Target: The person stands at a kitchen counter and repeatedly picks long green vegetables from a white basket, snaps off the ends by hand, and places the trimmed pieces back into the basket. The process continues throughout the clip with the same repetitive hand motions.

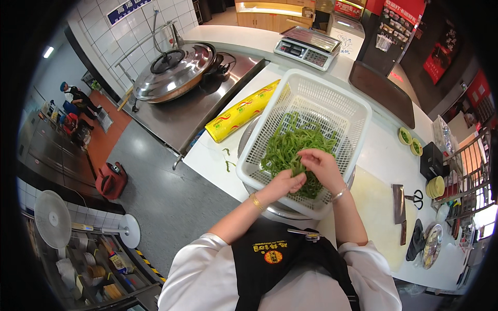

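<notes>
A white perforated plastic basket (352,103) stands in front of me, tilted over a round metal basin (288,212) whose rim shows beneath it. Inside lies a heap of long, thin green vegetable strips (288,142), gathered toward the near end. Both hands are over the near part of the heap. Some of the strips are pinched in my left hand (287,182), between thumb and curled fingers. My right hand (321,165) holds the same bunch from the other side, fingertips close to the left thumb. What lies under the fingers is hidden.
A yellow box of cling film (243,110) lies left of the basket. A digital scale (308,48) and brown tray (383,93) are beyond it. On the right, a cleaver (399,204) and scissors (416,199) lie by a cutting board (367,217). A lidded pan (175,72) sits left.
</notes>
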`<action>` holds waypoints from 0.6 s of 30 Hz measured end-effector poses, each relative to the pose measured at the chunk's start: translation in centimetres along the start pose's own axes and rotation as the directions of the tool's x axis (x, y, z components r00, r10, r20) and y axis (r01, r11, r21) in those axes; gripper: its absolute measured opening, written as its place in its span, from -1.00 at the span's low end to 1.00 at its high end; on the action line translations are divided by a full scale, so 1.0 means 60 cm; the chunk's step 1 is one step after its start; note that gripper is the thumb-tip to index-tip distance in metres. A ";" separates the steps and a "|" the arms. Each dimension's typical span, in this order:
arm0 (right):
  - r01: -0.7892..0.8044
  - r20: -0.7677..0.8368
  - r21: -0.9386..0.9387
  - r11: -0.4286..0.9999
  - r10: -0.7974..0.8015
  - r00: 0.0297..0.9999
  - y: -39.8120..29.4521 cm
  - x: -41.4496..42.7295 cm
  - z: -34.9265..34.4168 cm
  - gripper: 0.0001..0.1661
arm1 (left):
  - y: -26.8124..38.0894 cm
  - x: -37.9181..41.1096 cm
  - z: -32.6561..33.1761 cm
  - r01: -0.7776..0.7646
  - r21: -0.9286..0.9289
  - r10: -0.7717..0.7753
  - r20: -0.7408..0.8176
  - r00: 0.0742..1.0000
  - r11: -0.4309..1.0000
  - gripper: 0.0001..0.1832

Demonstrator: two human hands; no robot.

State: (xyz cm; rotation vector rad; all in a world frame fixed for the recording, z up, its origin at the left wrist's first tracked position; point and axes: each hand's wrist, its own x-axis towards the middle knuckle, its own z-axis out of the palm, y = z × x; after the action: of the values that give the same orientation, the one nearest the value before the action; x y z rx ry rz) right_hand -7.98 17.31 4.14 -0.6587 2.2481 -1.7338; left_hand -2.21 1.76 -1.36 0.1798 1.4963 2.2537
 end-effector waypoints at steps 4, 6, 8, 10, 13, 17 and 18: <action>0.150 -0.137 -0.413 0.898 -0.224 0.965 -0.002 0.095 0.003 -0.80 | -0.007 0.009 -0.009 -0.051 -0.269 -0.016 -0.240 0.971 0.962 -0.72; 0.095 -0.073 -0.607 0.789 -0.174 0.982 0.026 0.165 0.013 -0.78 | -0.004 0.013 -0.011 -0.067 -0.296 -0.018 -0.276 0.961 0.953 -0.74; 0.034 0.033 -0.792 0.610 -0.013 0.999 0.057 0.206 0.037 -0.74 | -0.003 0.010 -0.011 -0.067 -0.277 -0.009 -0.265 0.964 0.959 -0.74; 0.008 0.101 -0.943 0.331 0.265 0.959 0.068 0.234 0.054 -0.69 | 0.000 0.009 -0.009 -0.071 -0.251 0.003 -0.261 0.965 0.965 -0.74; 0.029 0.131 -0.855 0.518 0.161 0.978 0.076 0.250 0.017 -0.63 | -0.003 0.006 -0.014 -0.085 -0.300 0.010 -0.242 0.970 0.950 -0.74; -0.184 -0.063 -0.368 0.911 0.173 0.983 0.022 0.232 -0.071 -0.71 | -0.002 0.008 -0.016 -0.124 -0.366 0.051 -0.204 0.978 0.922 -0.72; -0.195 -0.082 -0.235 0.952 0.181 0.980 0.004 0.221 -0.087 -0.74 | -0.003 0.009 -0.013 -0.128 -0.386 0.044 -0.218 0.975 0.914 -0.72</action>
State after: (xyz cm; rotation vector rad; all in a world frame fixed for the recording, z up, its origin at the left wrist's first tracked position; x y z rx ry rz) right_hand -21.91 15.49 6.54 -0.4246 2.4966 -1.4227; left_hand -2.95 1.36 -1.91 -0.1165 1.1005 2.6607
